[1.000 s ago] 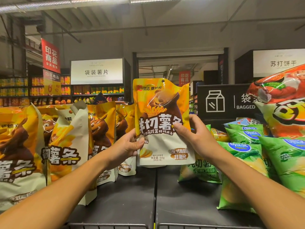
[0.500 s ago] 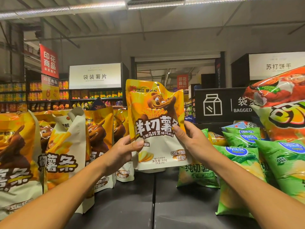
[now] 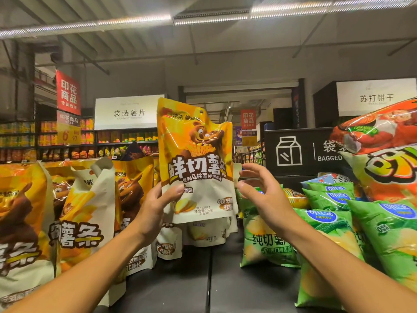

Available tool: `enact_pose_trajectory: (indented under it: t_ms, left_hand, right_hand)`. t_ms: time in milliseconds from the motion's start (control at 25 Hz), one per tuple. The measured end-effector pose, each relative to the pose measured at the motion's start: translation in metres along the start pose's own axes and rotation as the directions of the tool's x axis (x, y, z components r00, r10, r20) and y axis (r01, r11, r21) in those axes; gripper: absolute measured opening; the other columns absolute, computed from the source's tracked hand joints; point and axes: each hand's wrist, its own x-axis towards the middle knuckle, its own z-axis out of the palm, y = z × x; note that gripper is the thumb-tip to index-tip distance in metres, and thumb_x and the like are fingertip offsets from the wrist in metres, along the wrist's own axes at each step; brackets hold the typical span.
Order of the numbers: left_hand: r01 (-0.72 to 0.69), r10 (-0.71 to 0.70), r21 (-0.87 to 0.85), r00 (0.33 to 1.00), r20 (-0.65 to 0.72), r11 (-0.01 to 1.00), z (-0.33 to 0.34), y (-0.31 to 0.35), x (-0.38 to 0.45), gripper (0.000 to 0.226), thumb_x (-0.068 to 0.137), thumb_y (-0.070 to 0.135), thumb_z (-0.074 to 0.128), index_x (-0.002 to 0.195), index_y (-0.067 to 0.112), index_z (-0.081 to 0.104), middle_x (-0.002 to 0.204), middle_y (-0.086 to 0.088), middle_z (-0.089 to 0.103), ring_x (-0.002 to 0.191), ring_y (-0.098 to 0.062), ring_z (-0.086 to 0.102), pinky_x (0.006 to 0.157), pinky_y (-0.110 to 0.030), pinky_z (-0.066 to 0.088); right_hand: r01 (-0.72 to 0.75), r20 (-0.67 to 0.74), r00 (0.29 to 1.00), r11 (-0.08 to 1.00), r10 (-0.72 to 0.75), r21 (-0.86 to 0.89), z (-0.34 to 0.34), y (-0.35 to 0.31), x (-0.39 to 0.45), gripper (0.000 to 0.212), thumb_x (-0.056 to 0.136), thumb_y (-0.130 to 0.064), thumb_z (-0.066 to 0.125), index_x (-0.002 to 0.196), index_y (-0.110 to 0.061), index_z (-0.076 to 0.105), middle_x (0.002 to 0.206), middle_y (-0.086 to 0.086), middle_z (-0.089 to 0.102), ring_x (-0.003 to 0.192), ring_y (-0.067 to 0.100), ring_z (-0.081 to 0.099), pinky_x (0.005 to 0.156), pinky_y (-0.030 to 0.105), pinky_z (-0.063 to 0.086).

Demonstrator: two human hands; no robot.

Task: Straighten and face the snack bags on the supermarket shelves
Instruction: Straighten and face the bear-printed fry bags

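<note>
1. Grip: the yellow potato-stick bag is pinched at its lower left edge by the left hand; the right hand is spread wide, empty, just beside the bag's right edge.
2. Position: the bag is held upright, front outward, above the dark shelf, between the yellow bag row and the green chip bags.
3. Recommendation: the bag should be lowered upright, label forward, and squared with its row.
</note>
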Motion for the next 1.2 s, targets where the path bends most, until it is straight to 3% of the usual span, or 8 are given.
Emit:
enact_pose_trajectory:
  t_ms: [160, 360, 480, 600, 800, 960, 1080, 1200]
  left_hand:
    - [-0.104, 0.107, 0.126, 0.994, -0.020, 0.987, 0.004, -0.002, -0.003, 0.055, 0.059, 0.064, 0.075, 0.108, 0.042, 0.066, 0.111, 0.020, 0.072, 0.106, -0.004, 0.067, 0.078, -0.018, 0.056]
    - [-0.091, 0.067, 0.134, 0.982, 0.178, 0.987, 0.011, -0.001, -0.002, 0.072, 0.062, 0.083, 0.064, 0.128, 0.055, 0.054, 0.138, 0.020, 0.057, 0.126, -0.004, 0.054, 0.099, -0.035, 0.047]
    - [-0.163, 0.088, 0.265, 0.958, 0.273, 0.950, 0.016, 0.002, -0.006, 0.046, 0.088, 0.055, 0.054, 0.133, 0.062, 0.045, 0.137, 0.035, 0.049, 0.127, 0.010, 0.046, 0.091, -0.018, 0.050]
    - [-0.265, 0.134, 0.370, 0.930, 0.344, 0.890, 0.019, 0.000, -0.010, 0.055, 0.093, 0.041, 0.056, 0.141, 0.059, 0.035, 0.138, 0.028, 0.042, 0.130, 0.006, 0.042, 0.097, -0.019, 0.048]
    - [-0.141, 0.055, 0.356, 0.969, 0.242, 0.924, 0.023, 0.000, -0.010, 0.120, 0.054, 0.080, 0.073, 0.150, 0.052, 0.006, 0.148, 0.028, 0.028, 0.133, 0.013, 0.036, 0.100, -0.016, 0.043]
    - [0.095, -0.151, 0.177, 0.929, 0.337, 0.980, 0.019, -0.007, -0.010, 0.141, 0.041, 0.062, 0.092, 0.150, 0.046, 0.003, 0.152, 0.009, 0.040, 0.132, -0.011, 0.052, 0.112, -0.041, 0.040]
    - [0.069, -0.116, 0.188, 0.961, 0.250, 0.980, 0.020, -0.008, -0.006, 0.140, 0.041, 0.054, 0.095, 0.145, 0.051, 0.002, 0.140, 0.025, 0.039, 0.118, 0.010, 0.056, 0.093, -0.016, 0.050]
    - [0.025, -0.075, 0.308, 0.986, 0.151, 0.951, 0.021, -0.009, -0.004, 0.143, 0.047, 0.048, 0.093, 0.145, 0.054, -0.011, 0.132, 0.036, 0.030, 0.111, 0.022, 0.048, 0.084, -0.002, 0.041]
  right_hand:
    - [-0.029, 0.174, 0.984, 1.000, 0.028, 0.006, 0.006, -0.004, -0.006, 0.057, 0.083, -0.046, 0.071, 0.137, -0.040, 0.052, 0.128, -0.019, 0.061, 0.112, -0.005, 0.060, 0.093, 0.027, 0.055]
    - [-0.146, 0.320, 0.940, 0.987, 0.119, 0.062, 0.004, -0.006, -0.007, 0.092, 0.054, -0.080, 0.076, 0.135, -0.046, 0.047, 0.129, -0.024, 0.065, 0.122, -0.002, 0.058, 0.103, 0.027, 0.049]
    - [-0.224, 0.376, 0.914, 0.963, 0.155, 0.149, 0.005, -0.003, -0.006, 0.108, 0.040, -0.081, 0.081, 0.133, -0.036, 0.049, 0.121, -0.016, 0.070, 0.114, 0.004, 0.066, 0.097, 0.031, 0.053]
    - [-0.316, 0.410, 0.886, 0.929, 0.216, 0.193, 0.005, 0.001, -0.005, 0.120, 0.039, -0.070, 0.089, 0.140, -0.023, 0.043, 0.123, -0.003, 0.070, 0.110, 0.015, 0.069, 0.095, 0.039, 0.055]
    - [-0.444, 0.516, 0.828, 0.819, 0.220, 0.363, 0.002, 0.001, -0.003, 0.113, 0.051, -0.046, 0.097, 0.145, -0.023, 0.037, 0.128, 0.007, 0.069, 0.117, 0.026, 0.067, 0.087, 0.036, 0.058]
    - [-0.458, 0.552, 0.803, 0.825, 0.224, 0.332, -0.001, 0.000, -0.005, 0.105, 0.051, -0.046, 0.096, 0.137, -0.026, 0.039, 0.120, 0.006, 0.073, 0.109, 0.024, 0.070, 0.081, 0.031, 0.058]
    - [-0.377, 0.487, 0.845, 0.893, 0.222, 0.247, -0.004, -0.001, -0.001, 0.073, 0.069, -0.054, 0.075, 0.136, -0.034, 0.053, 0.126, -0.001, 0.070, 0.116, 0.017, 0.067, 0.089, 0.039, 0.056]
    - [-0.330, 0.387, 0.892, 0.922, 0.234, 0.204, -0.001, -0.001, -0.001, 0.054, 0.082, -0.067, 0.052, 0.128, -0.041, 0.063, 0.129, -0.010, 0.068, 0.120, 0.011, 0.063, 0.102, 0.045, 0.051]
